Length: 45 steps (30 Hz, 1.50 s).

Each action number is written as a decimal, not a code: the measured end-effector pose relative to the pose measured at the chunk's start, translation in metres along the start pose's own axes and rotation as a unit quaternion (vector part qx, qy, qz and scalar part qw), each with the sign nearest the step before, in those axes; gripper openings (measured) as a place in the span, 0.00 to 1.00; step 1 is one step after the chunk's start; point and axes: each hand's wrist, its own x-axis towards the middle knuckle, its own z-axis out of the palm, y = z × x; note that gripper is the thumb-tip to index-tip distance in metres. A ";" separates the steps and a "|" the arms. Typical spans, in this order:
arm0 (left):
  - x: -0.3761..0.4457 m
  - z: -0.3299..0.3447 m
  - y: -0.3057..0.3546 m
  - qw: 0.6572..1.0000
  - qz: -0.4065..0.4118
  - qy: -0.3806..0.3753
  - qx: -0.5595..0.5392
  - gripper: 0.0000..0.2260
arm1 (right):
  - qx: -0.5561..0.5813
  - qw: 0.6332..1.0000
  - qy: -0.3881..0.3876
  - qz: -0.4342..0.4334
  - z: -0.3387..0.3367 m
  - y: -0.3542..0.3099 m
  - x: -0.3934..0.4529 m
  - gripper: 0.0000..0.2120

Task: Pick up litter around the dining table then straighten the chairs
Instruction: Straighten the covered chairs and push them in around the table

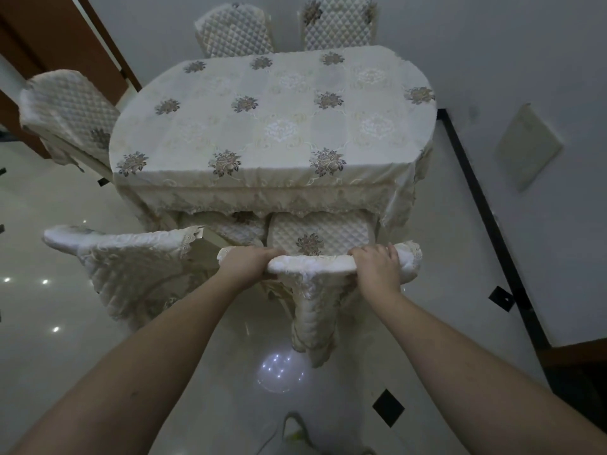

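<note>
A chair [315, 267] in a cream quilted cover stands at the near side of the dining table [272, 126], its seat tucked under the tablecloth's lace hem. My left hand [249, 262] grips the left end of its top rail. My right hand [377, 266] grips the right end. A second covered chair [131, 257] stands to the left, turned at an angle to the table. No litter shows on the floor in this view.
Two covered chairs [236, 31] [338, 23] stand at the far side and another chair [69, 106] at the left end. A white wall with a black skirting line [492, 224] runs close on the right. Glossy tiled floor [65, 323] stretches left and behind.
</note>
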 end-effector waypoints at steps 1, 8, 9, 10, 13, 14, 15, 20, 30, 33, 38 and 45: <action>0.004 0.001 -0.004 1.000 -0.003 0.008 -0.003 0.18 | 0.000 1.000 -0.001 0.000 0.000 -0.002 0.005 0.15; 0.034 -0.009 -0.030 1.000 -0.019 0.006 0.008 0.18 | 0.000 1.000 -0.001 0.012 0.003 -0.017 0.044 0.15; 0.039 -0.010 -0.033 1.000 -0.024 0.000 0.010 0.18 | -0.002 1.000 -0.005 0.015 0.002 -0.020 0.049 0.16; 0.043 -0.012 -0.036 1.000 -0.025 -0.006 0.013 0.18 | -0.006 1.000 -0.010 0.018 0.002 -0.022 0.055 0.16; 0.056 -0.015 -0.046 1.000 -0.016 -0.011 0.021 0.17 | -0.013 1.000 -0.010 0.019 0.004 -0.023 0.071 0.17; 0.060 -0.017 -0.048 1.000 -0.014 -0.014 0.019 0.17 | -0.013 1.000 -0.009 0.017 0.004 -0.024 0.075 0.18; 0.064 -0.018 -0.050 1.000 -0.012 -0.020 0.017 0.17 | -0.014 1.000 -0.013 0.017 0.004 -0.023 0.078 0.18; 0.074 -0.018 -0.056 0.999 -0.007 -0.032 0.013 0.14 | -0.030 0.999 -0.029 0.007 0.002 -0.021 0.088 0.18; 0.074 -0.016 -0.060 1.000 0.013 -0.023 0.005 0.15 | -0.036 0.998 -0.045 0.016 0.001 -0.024 0.088 0.19; 0.073 -0.017 -0.061 0.999 0.027 -0.018 0.006 0.16 | -0.028 0.996 -0.076 0.030 -0.003 -0.026 0.090 0.20; 0.075 -0.022 -0.061 0.999 0.045 -0.008 -0.013 0.15 | -0.035 0.996 -0.073 0.039 -0.003 -0.026 0.094 0.21; 0.085 -0.023 -0.068 0.998 0.052 -0.026 -0.022 0.16 | -0.041 0.996 -0.067 0.050 -0.001 -0.025 0.102 0.18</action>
